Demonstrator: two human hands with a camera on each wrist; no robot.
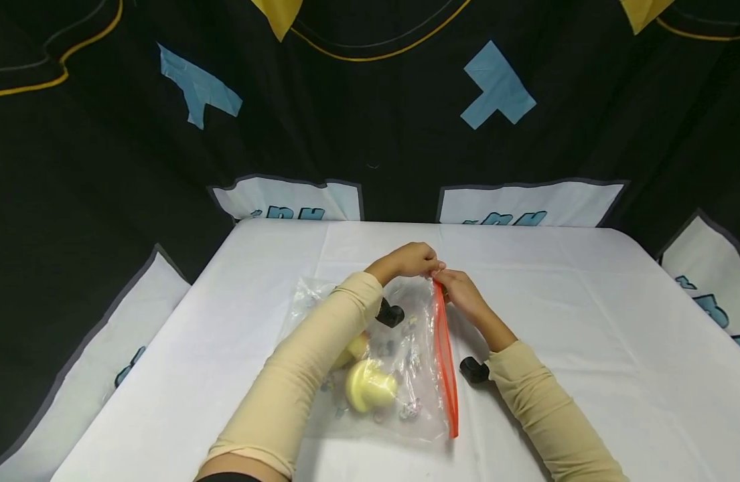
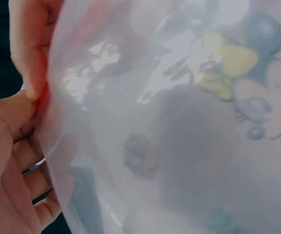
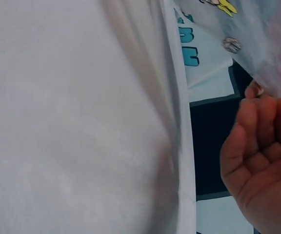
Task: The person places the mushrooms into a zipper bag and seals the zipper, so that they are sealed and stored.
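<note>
The right hand (image 3: 257, 170) is showing at the right edge, its fingers (image 3: 250, 122) curling up and pinching the lower edge of a clear plastic bag (image 3: 262, 48) printed with small cartoon figures. A white tablecloth (image 3: 72, 126) is filling the left, close and blurred. Between them, a dark backdrop (image 3: 206, 146) with a white and blue panel (image 3: 199, 58) is showing.

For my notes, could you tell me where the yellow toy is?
In the head view, the yellow toy lies inside the clear zip bag, beside the left forearm.
</note>
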